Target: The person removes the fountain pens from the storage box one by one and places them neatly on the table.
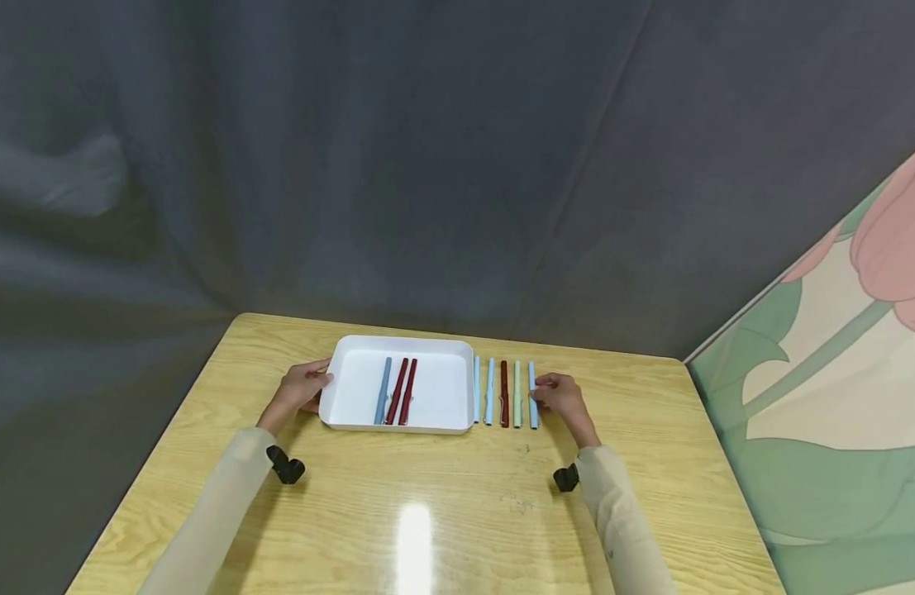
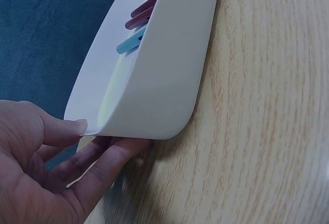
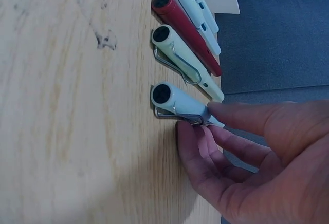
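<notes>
My left hand (image 1: pixel 301 388) grips the left end of a white tray (image 1: pixel 440 388), thumb on the rim and fingers underneath in the left wrist view. Inside the tray lie a blue-grey pen (image 1: pixel 383 392) and two dark red pens, one (image 1: pixel 397 392) beside the other (image 1: pixel 408 393). Between thumb and fingers, my right hand (image 1: pixel 563 398) pinches a light blue pen (image 3: pixel 182 101) with a wire clip. That pen ends a row on the table: a pale green pen (image 1: pixel 517 395), a dark red pen (image 1: pixel 505 397) and two light blue pens (image 1: pixel 490 390) stretch toward the tray.
The wooden table (image 1: pixel 457 496) has its far edge just behind the tray and pens. Behind it hangs a dark grey curtain (image 1: pixel 427 165). A flower-patterned panel (image 1: pixel 836 413) stands along the right side. Dark marks (image 3: pixel 106 41) spot the wood near the pens.
</notes>
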Tool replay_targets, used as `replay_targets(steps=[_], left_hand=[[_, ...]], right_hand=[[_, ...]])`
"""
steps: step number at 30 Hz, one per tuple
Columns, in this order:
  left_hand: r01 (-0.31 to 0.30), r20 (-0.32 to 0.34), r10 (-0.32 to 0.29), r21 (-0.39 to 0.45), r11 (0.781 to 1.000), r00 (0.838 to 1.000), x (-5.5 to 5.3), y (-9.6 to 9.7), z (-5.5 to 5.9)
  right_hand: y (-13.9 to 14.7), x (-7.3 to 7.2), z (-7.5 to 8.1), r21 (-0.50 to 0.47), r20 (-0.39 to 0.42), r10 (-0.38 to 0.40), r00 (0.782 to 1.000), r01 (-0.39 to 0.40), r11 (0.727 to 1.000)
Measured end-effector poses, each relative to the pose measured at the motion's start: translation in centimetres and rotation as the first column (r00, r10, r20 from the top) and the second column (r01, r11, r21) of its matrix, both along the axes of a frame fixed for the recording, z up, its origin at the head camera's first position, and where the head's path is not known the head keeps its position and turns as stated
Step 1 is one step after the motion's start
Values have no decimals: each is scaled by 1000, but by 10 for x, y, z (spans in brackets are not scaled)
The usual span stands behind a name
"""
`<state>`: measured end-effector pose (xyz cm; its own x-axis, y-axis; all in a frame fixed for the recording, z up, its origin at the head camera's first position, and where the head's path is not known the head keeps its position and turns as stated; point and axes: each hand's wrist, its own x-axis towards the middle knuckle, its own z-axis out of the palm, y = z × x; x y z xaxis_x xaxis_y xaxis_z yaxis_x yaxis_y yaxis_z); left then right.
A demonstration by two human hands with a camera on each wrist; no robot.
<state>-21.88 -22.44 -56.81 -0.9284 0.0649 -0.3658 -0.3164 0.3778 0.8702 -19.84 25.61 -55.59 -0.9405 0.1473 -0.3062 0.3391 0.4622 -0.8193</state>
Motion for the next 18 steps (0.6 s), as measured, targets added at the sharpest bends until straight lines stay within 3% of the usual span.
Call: replay_targets(steps=[8, 18], left_hand=[[-6, -15, 7, 19, 1000, 1000, -1, 1, 1], [-15, -8, 16, 16, 1000, 1000, -5, 2, 0]], right_hand=[[3, -3, 3, -65, 3, 6, 1000, -6, 998], [5, -5, 12, 5, 16, 7, 1000, -7, 1000]])
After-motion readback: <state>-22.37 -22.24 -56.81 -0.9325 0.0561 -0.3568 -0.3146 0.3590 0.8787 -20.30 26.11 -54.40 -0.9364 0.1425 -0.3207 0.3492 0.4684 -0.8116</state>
